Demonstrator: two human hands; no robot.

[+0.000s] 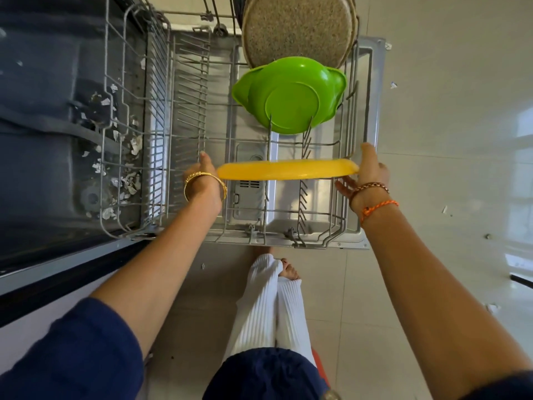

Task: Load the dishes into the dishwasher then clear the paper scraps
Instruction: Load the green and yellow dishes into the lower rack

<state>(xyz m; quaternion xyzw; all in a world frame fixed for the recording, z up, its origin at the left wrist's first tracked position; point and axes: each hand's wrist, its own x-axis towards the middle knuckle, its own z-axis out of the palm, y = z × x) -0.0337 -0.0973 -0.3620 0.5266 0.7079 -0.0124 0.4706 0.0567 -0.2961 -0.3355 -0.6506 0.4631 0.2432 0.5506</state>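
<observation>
The person is wearing dark navy sleeves [66, 350], white ribbed trousers [268, 307], a gold bangle [202, 180] at nine o'clock, and orange and brown thread bracelets [375, 203] at three o'clock.

Both arms were extended forward. The left hand [206, 180] and the right hand [367, 171] gripped opposite edges of one item, the right fingers [344, 187] curled beneath.

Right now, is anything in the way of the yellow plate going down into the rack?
Nothing visible. The yellow plate hangs over bare tines; the green bowl sits farther back in the rack.
</observation>
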